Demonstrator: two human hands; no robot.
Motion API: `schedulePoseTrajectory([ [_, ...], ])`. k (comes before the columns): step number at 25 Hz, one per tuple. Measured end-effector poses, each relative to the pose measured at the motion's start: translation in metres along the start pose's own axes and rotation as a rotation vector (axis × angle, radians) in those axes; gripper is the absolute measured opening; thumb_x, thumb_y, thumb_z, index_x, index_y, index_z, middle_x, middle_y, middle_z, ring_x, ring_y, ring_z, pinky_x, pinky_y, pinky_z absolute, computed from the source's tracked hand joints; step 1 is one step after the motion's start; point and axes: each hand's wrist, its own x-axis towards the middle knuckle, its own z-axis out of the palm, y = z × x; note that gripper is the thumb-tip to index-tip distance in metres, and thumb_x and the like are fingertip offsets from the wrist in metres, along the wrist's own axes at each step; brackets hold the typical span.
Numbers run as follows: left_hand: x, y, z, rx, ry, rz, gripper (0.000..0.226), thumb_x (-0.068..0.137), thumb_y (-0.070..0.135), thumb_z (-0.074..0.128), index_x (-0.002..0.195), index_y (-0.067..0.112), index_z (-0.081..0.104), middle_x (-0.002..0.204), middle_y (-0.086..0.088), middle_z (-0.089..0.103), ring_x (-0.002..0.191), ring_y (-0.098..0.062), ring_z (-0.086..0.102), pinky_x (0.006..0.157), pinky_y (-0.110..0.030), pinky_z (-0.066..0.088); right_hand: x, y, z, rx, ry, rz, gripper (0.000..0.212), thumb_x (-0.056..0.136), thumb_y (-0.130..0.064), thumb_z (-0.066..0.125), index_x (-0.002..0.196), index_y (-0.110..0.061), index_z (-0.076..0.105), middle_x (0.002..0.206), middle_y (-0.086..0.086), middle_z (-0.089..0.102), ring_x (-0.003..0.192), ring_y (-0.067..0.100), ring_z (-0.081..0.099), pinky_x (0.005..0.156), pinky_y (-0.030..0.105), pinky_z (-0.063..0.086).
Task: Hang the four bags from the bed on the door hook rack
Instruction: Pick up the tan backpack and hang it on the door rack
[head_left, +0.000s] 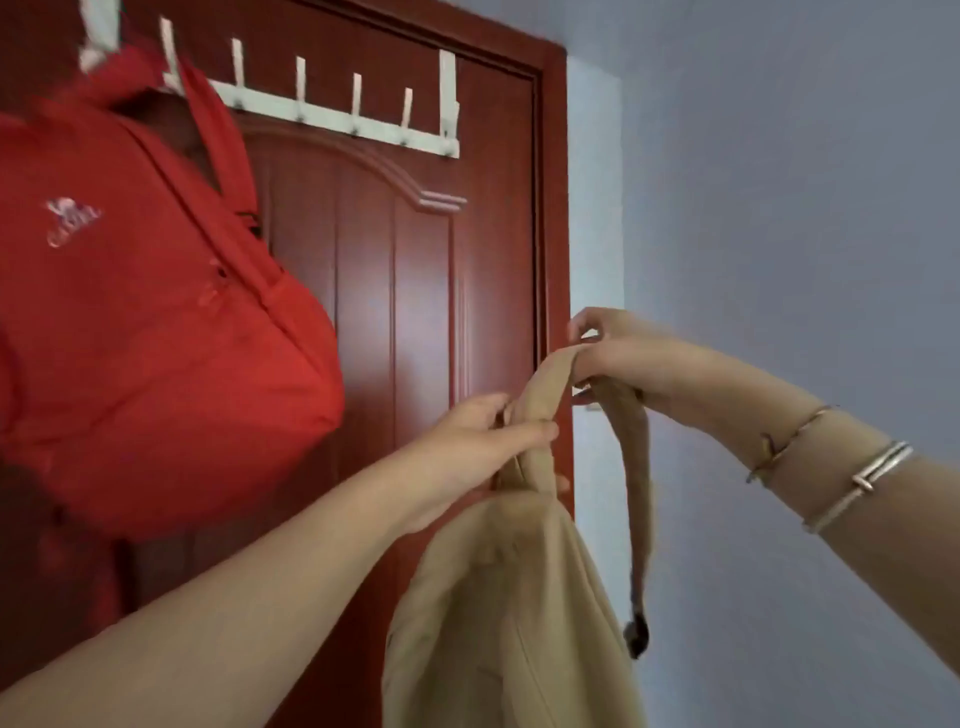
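Observation:
A white hook rack (332, 111) hangs over the top of a dark red door (405, 291). A big red bag (145, 322) hangs by its strap from a hook near the rack's left end. In front of the door's right edge I hold a beige canvas bag (498, 613) in the air. My left hand (478, 441) grips the strap just above the bag's body. My right hand (618, 353) pinches the top of the strap loop (550, 384), higher and to the right. Several hooks to the right of the red bag are bare.
The door frame (553, 208) runs down the right side of the door, with a pale blue-grey wall (779, 208) beyond it. Two bracelets (831, 467) sit on my right wrist. A dark strap end (636, 634) dangles beside the beige bag.

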Motion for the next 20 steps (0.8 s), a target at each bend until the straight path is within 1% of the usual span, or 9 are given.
schedulePoseTrajectory([
  [3,0.026,0.026,-0.058,-0.184,0.187,0.07,0.009,0.092,0.011,0.051,0.096,0.002,0.052,0.056,-0.006,0.067,0.043,-0.019,0.064,0.042,-0.023,0.05,0.051,-0.005,0.007,0.383,-0.333,-0.16,0.029,0.077,0.003,0.066,0.086,-0.016,0.046,0.084,0.008,0.065,0.068,0.02,0.064,0.068,0.033,0.056],
  [6,0.055,0.062,-0.113,-0.129,0.27,0.128,0.021,0.092,0.019,0.056,0.091,-0.002,0.059,0.054,-0.002,0.068,0.037,-0.011,0.058,0.039,-0.019,0.048,0.105,-0.007,0.024,0.504,-0.427,-0.331,0.027,0.075,-0.003,0.068,0.088,-0.018,0.05,0.101,0.01,0.065,0.087,0.026,0.069,0.071,0.038,0.055],
  [9,0.075,0.094,-0.157,-0.006,0.456,0.202,0.025,0.091,0.022,0.058,0.077,0.001,0.064,0.057,-0.007,0.063,0.037,-0.01,0.055,0.041,-0.017,0.047,0.153,-0.014,0.041,0.527,-0.496,-0.427,0.024,0.077,-0.002,0.065,0.088,-0.017,0.051,0.095,0.006,0.058,0.097,0.03,0.069,0.066,0.035,0.055],
  [11,0.087,0.11,-0.181,0.041,0.58,0.204,0.028,0.091,0.021,0.057,0.09,-0.006,0.066,0.05,-0.006,0.064,0.035,-0.01,0.058,0.039,-0.016,0.047,0.185,-0.017,0.047,0.508,-0.55,-0.467,0.021,0.078,0.001,0.06,0.088,-0.016,0.051,0.098,0.009,0.06,0.095,0.03,0.069,0.063,0.033,0.054],
  [13,0.101,0.13,-0.205,0.101,0.678,0.192,0.036,0.092,0.019,0.057,0.11,-0.012,0.059,0.05,-0.007,0.067,0.034,-0.008,0.06,0.035,-0.016,0.046,0.219,-0.021,0.05,0.414,-0.58,-0.489,0.02,0.076,0.0,0.058,0.088,-0.015,0.053,0.114,0.021,0.06,0.085,0.026,0.069,0.061,0.031,0.052],
  [15,0.114,0.153,-0.233,0.193,0.753,0.18,0.041,0.09,0.019,0.06,0.117,-0.012,0.055,0.069,-0.013,0.072,0.041,-0.011,0.065,0.039,-0.019,0.05,0.253,-0.031,0.055,0.251,-0.523,-0.508,0.022,0.077,0.001,0.057,0.085,-0.019,0.058,0.122,0.028,0.056,0.071,0.018,0.067,0.056,0.024,0.049],
  [18,0.126,0.179,-0.269,0.309,0.89,0.228,0.055,0.084,0.019,0.068,0.128,-0.003,0.043,0.107,-0.023,0.067,0.078,-0.023,0.073,0.068,-0.034,0.059,0.295,-0.058,0.069,0.159,-0.264,-0.652,0.021,0.084,0.001,0.059,0.084,-0.019,0.064,0.092,0.018,0.068,0.054,0.011,0.062,0.047,0.017,0.046],
  [19,0.127,0.186,-0.28,0.359,0.915,0.283,0.048,0.085,0.016,0.067,0.123,0.004,0.041,0.111,-0.023,0.064,0.089,-0.027,0.071,0.076,-0.039,0.058,0.306,-0.07,0.076,0.181,-0.165,-0.717,0.017,0.085,-0.003,0.061,0.084,-0.019,0.066,0.08,0.008,0.067,0.051,0.008,0.06,0.046,0.015,0.045],
  [20,0.126,0.192,-0.287,0.403,0.911,0.33,0.028,0.088,0.01,0.062,0.107,0.012,0.042,0.107,-0.022,0.064,0.087,-0.027,0.071,0.074,-0.038,0.058,0.313,-0.081,0.081,0.213,-0.081,-0.763,0.011,0.086,-0.008,0.063,0.085,-0.018,0.067,0.072,0.0,0.064,0.047,0.004,0.058,0.046,0.013,0.044],
])
